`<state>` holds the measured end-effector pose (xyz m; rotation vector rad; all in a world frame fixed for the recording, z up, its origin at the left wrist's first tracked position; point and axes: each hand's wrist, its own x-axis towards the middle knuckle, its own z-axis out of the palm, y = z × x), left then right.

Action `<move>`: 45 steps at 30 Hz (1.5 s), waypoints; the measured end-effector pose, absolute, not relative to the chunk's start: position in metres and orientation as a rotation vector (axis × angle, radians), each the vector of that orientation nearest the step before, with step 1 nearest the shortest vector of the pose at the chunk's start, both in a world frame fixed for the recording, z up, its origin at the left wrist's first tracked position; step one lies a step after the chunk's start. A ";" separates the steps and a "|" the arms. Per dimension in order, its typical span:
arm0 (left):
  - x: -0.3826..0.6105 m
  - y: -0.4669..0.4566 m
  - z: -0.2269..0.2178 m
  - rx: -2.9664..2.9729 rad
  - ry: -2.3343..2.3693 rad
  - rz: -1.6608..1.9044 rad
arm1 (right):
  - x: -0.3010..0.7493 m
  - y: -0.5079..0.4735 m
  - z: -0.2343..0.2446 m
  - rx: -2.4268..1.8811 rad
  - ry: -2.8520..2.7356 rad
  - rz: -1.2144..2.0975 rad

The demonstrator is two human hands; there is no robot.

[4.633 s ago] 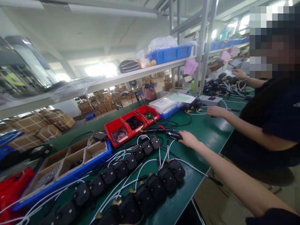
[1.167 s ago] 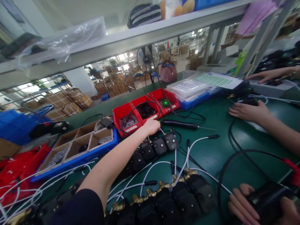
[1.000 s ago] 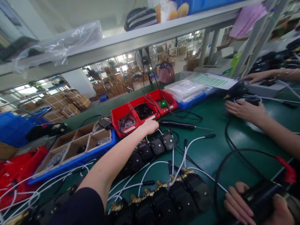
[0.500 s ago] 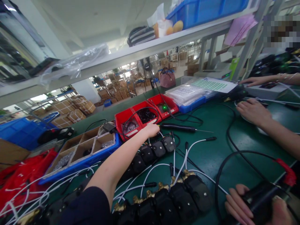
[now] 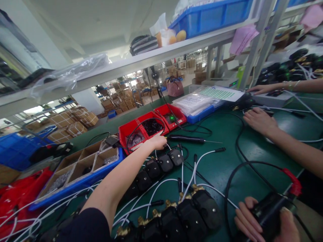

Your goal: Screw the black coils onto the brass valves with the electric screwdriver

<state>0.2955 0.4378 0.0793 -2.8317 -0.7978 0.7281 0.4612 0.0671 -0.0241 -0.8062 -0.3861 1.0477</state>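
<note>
Tool [image 5: 267, 215], black and corded, fills my right hand [image 5: 248, 220]; whether my left hand [image 5: 157, 143], by the thin-shafted handle [image 5: 188, 138], grips, I cannot tell. Tugged, cable [image 5: 252, 162] left of the tool could snag a white lead [image 5: 220, 192].

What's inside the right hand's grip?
The right hand grips a black device; its glossy upper side shows. The side against the palm is covered and cannot be seen.

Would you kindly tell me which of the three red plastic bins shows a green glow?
The rightmost red plastic bin, beside the blue plastic tray; the left bin and middle bin show none.
</note>
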 end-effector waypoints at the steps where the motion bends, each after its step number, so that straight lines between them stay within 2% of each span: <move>1: 0.293 0.436 0.080 -2.845 -0.815 0.684 | 0.461 0.067 -0.023 -0.801 -0.388 1.046; 13: 0.256 0.400 0.118 -2.939 -1.336 -0.213 | 0.452 0.072 -0.006 -0.647 -0.337 1.053; 19: 0.248 0.344 0.129 -3.114 -1.501 -0.568 | 0.451 0.073 0.005 -0.508 -0.307 1.121; 25: 0.243 0.245 0.150 -3.255 -1.471 -0.761 | 0.447 0.071 0.012 -0.442 -0.227 1.129; 28: 0.242 0.192 0.156 -3.217 -1.109 -0.939 | 0.446 0.070 0.012 -0.434 -0.209 1.123; 33: 0.250 0.137 0.134 -3.123 -0.725 -0.966 | 0.445 0.069 0.014 -0.416 -0.210 1.115; 38: 0.265 0.128 0.107 -2.916 -0.770 -0.929 | 0.446 0.069 0.014 -0.403 -0.225 1.135; 45: 0.276 0.129 0.095 -2.805 -0.889 -0.849 | 0.448 0.068 0.014 -0.388 -0.254 1.156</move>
